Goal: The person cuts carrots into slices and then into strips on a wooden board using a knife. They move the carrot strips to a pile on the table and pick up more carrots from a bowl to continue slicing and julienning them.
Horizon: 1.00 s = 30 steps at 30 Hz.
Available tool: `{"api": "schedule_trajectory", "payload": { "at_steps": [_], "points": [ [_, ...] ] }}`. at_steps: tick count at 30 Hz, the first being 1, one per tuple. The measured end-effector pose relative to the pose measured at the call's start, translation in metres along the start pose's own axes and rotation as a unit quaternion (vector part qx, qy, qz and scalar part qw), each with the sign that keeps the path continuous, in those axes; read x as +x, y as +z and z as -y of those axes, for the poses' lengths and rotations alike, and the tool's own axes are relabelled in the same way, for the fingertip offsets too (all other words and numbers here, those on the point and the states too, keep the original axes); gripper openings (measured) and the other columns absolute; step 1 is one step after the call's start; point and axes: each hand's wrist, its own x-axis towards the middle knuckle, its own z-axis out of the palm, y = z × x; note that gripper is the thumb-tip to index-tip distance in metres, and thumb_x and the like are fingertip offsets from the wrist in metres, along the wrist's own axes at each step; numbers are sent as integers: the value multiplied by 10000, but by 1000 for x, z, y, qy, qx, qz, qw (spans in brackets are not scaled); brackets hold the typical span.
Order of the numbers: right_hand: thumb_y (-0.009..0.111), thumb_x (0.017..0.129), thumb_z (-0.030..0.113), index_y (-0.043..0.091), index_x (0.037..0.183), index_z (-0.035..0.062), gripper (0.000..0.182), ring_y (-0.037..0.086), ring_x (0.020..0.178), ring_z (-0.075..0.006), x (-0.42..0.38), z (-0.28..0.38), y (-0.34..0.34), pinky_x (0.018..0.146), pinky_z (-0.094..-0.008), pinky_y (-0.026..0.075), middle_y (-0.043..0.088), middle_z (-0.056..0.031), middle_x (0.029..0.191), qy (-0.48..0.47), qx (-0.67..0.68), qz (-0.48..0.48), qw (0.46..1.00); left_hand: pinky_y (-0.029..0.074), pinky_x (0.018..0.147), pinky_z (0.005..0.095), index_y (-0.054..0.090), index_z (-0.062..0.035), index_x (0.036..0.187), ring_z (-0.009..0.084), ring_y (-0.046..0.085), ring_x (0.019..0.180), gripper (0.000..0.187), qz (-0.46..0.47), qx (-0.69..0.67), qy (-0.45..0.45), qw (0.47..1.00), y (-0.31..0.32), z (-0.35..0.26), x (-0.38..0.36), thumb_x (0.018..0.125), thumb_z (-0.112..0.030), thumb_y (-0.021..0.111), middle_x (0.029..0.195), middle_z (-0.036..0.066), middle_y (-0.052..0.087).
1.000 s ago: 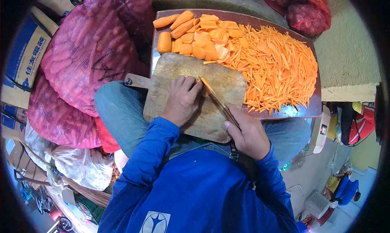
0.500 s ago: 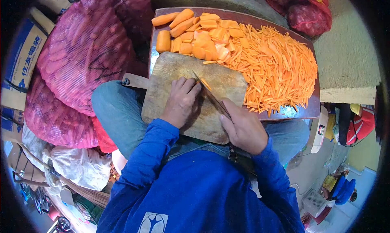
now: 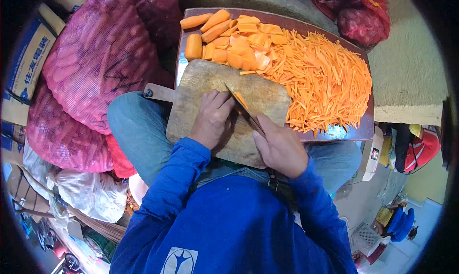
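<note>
My right hand grips a knife by its handle, the blade slanting up and left across a worn wooden cutting board. Curled fingers of my left hand press down on the board just left of the blade, on a carrot piece they mostly hide. Thin carrot strips lie against the blade's right side. Behind the board are whole peeled carrots and flat carrot slices. A large heap of carrot sticks spreads to the right.
The board rests on my lap and on a dark red table. Pink mesh sacks bulge at the left, beside cardboard boxes. A red net bag sits at the back right, near a concrete ledge.
The knife and my right hand have shifted slightly left, towards my left fingers. More orange strip shows on the blade's right side. My left hand has barely moved.
</note>
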Motion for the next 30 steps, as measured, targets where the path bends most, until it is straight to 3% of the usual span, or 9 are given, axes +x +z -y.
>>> {"api": "schedule_trajectory", "payload": {
  "at_steps": [16, 30],
  "points": [
    [639, 1042, 177, 562, 1345, 17, 351, 689, 884, -525, 3, 9, -4, 749, -575, 542, 696, -304, 925, 2, -27, -10, 1000, 487, 904, 480, 710, 14, 1041, 379, 610, 1042, 370, -25, -10, -11, 1000, 1, 3, -5, 677, 42, 766, 1103, 169, 662],
    [624, 1049, 161, 579, 1319, 5, 315, 685, 872, -530, 15, 3, 8, 740, -563, 534, 696, -296, 919, -7, -14, -9, 1000, 480, 890, 481, 686, 7, 969, 374, 596, 1010, 254, -20, 11, -8, 1000, 0, 2, -7, 724, 9, 748, 1033, 160, 632]
  ]
}}
